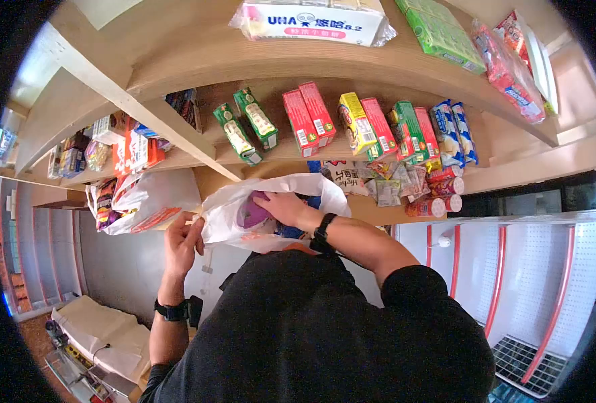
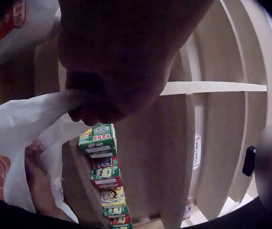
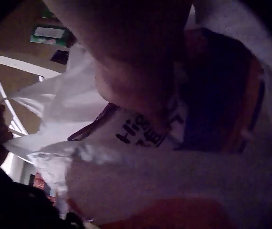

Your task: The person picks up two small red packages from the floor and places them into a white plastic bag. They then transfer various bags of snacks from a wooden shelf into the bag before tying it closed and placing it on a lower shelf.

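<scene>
My left hand (image 1: pixel 184 240) pinches the rim of a white plastic carrier bag (image 1: pixel 291 183) at its left side. The bag's mouth stands wide in front of my chest, with orange-red print on its outside. Inside it, my right hand (image 1: pixel 284 209) grips a purple and white snack packet (image 1: pixel 250 213). Black lettering shows on the packet's white face (image 3: pixel 143 131) in the right wrist view. Beside it in the bag lies a dark blue package (image 3: pixel 214 102), partly hidden by my hand. The left wrist view shows the bag's edge (image 2: pixel 55 98) drawn up to my left fingers.
A second filled carrier bag (image 1: pixel 136 201) stands at the left. Along the shelf behind are green boxes (image 1: pixel 256 119), red boxes (image 1: pixel 309 119), blue packets (image 1: pixel 447 134), small snack bags (image 1: pixel 386 191) and red tubs (image 1: pixel 427 207). An upper shelf (image 1: pixel 197 57) overhangs them.
</scene>
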The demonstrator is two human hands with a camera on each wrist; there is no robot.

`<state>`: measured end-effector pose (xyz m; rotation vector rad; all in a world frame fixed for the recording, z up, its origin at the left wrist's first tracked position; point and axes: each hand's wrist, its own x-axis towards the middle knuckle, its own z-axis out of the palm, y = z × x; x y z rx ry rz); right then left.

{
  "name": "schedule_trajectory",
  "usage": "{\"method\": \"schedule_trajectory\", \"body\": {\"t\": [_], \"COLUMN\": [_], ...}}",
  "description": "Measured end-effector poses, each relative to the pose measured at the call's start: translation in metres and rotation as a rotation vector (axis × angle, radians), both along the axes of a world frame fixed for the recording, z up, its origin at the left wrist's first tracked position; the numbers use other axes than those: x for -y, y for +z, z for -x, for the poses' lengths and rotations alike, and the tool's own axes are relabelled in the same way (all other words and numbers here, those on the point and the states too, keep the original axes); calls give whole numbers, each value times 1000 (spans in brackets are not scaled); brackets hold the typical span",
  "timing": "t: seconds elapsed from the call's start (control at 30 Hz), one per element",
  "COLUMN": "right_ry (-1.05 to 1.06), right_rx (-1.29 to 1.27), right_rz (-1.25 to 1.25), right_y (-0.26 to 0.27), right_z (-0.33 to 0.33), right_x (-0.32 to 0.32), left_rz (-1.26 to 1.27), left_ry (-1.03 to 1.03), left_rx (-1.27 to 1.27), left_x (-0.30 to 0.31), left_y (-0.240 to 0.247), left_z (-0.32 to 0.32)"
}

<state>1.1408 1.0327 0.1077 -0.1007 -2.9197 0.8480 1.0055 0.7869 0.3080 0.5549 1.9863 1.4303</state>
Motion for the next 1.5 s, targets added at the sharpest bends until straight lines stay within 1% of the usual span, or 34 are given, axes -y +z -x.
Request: {"method": "schedule_trajectory", "body": {"t": [0.1,0.13,0.2,0.23,0.27,0.33,0.37,0.4,0.47,0.57,0.67,0.77,0.8,0.9,0.93,1.0,1.1,1.17,1.2,1.27,1.3,1.33,1.4,1.5], "right_ry": [91,106,-3,-60,-157,-479,-524,-523,-863,-852,-1033,-1165,-1109,-1131,-1201,-1147,-1231,-1323,-1399,-1045,-817,-592,-67,107], "right_rx": [-116,-169,-126,-113,-144,-44,-50,-124,7,-206,-135,-200,-277,-407,-395,-336,-241,-113,-318,-376,-249,-128,-105,125], "right_rz": [-318,-270,29,176,289,766,786,926,1183,1622,1880,1938,1952,1929,1947,1870,1618,1058,627,337,323,307,108,-251], "right_y": [64,73,119,133,127,123,93,116,95,67,30,4,-21,-22,-11,-21,-36,-52,-28,81,94,99,77,51], "right_z": [-14,-21,-47,-62,-78,-122,-152,-166,-221,-277,-310,-320,-324,-303,-290,-279,-271,-263,-238,-194,-185,-177,-150,-121], "right_x": [-3,-5,-8,-11,-17,-23,-33,-39,-49,-57,-74,-89,-101,-129,-137,-161,-162,-151,-122,-63,-49,-38,-29,-20], "left_rz": [-20,2,-9,-17,-22,-40,-42,-51,-25,-15,-16,-21,-21,-41,-36,-17,-13,-10,-8,8,16,14,9,-50], "left_ry": [37,29,34,36,28,32,36,41,39,42,31,26,29,31,25,15,24,19,19,45,54,53,43,-3], "left_rx": [14,-4,0,-4,-20,-32,-33,-37,-47,-31,-23,-39,-47,-47,-47,-45,-39,-56,-62,-44,-37,-33,-32,-12], "left_x": [3,6,10,10,9,8,9,10,10,8,8,7,6,5,4,5,3,7,9,7,5,4,1,-3], "left_y": [-6,-11,-14,-12,-10,-11,-12,-13,-10,-10,-15,-14,-12,-9,-10,-11,-5,-8,-10,-6,-4,-3,-4,-6], "left_z": [16,22,28,32,35,40,40,39,38,37,36,35,34,31,30,29,23,22,21,14,11,9,9,12]}}
